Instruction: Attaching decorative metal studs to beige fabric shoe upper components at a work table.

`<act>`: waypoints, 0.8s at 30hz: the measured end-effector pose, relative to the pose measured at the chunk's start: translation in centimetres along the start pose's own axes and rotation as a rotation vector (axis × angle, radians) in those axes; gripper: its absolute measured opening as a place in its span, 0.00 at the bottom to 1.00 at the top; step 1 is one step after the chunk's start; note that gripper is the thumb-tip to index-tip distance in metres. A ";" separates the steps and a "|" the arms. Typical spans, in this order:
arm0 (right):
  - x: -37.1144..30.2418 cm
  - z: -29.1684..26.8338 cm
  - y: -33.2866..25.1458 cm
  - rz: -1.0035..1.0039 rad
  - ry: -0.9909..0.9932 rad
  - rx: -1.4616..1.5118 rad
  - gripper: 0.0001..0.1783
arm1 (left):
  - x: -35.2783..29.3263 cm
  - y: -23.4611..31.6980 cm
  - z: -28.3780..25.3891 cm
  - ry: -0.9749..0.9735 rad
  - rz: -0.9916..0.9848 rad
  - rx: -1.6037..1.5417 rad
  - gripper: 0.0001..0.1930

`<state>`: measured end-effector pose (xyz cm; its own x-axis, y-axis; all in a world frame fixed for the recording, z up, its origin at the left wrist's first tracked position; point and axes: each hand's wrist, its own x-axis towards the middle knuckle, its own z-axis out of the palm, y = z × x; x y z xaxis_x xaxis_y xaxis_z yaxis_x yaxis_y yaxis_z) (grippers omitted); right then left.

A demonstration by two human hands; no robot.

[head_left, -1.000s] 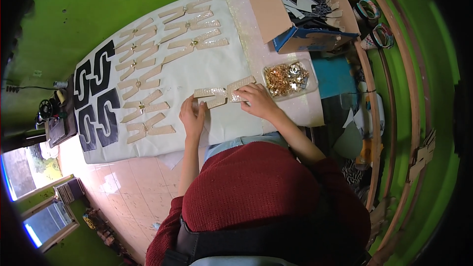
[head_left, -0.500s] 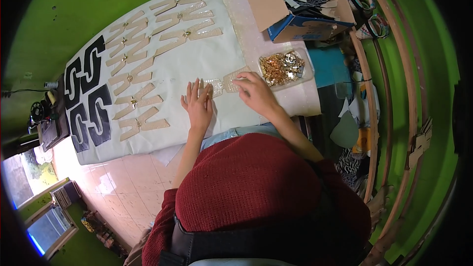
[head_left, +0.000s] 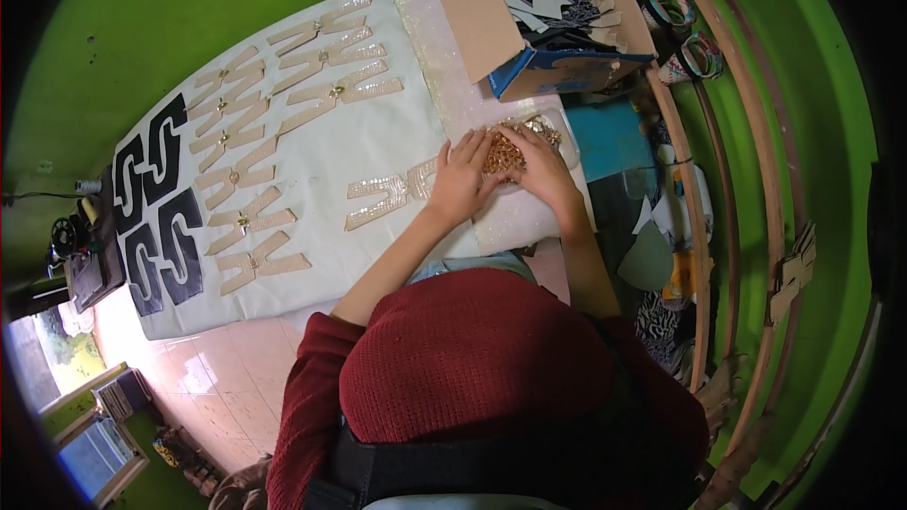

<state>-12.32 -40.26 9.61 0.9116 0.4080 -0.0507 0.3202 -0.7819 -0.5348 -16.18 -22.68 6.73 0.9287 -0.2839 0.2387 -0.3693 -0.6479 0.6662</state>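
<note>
Well, from the head view, the only one there is, both hands are at the clear tray (head_left: pixel 573 148) of small gold pieces (head_left: pixel 505 158) on the right part of the table (head_left: pixel 350 146). The left hand (head_left: pixel 460 179) lies over the tray's left side, fingers stretched out and thumb held apart; the right hand (head_left: pixel 548 170) reaches over the pieces with its fingers out, and I cannot tell whether its fingertips pinch one. It looks to me like picking through the metal bits. I'd let the left hand steady the rim, spread the heap thin and lift one piece at a time, checking it for bends. Just left of the left hand, partly hidden by it, lies a beige strap (head_left: pixel 376 196); a sleeve or wrist could easily knock it askew. The finished-looking straps (head_left: pixel 337 93) farther up carry a gold piece at the middle, a handy guide for matching.
</note>
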 end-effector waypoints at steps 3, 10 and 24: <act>0.4 -0.5 0.1 -0.038 -0.010 0.043 0.39 | 0.3 -0.1 2.0 -0.045 -0.148 0.046 0.40; 0.0 0.2 1.6 -0.044 0.039 0.091 0.31 | 0.1 0.0 3.7 0.085 -0.157 -0.098 0.46; 1.1 -2.5 8.2 -0.011 -0.008 0.913 0.26 | 0.5 1.1 2.7 0.092 -0.224 0.065 0.46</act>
<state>-8.08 -47.37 7.29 0.9068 0.4191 -0.0459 -0.0030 -0.1024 -0.9947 -16.19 -25.40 5.66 0.9857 -0.0649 0.1553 -0.1527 -0.7325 0.6634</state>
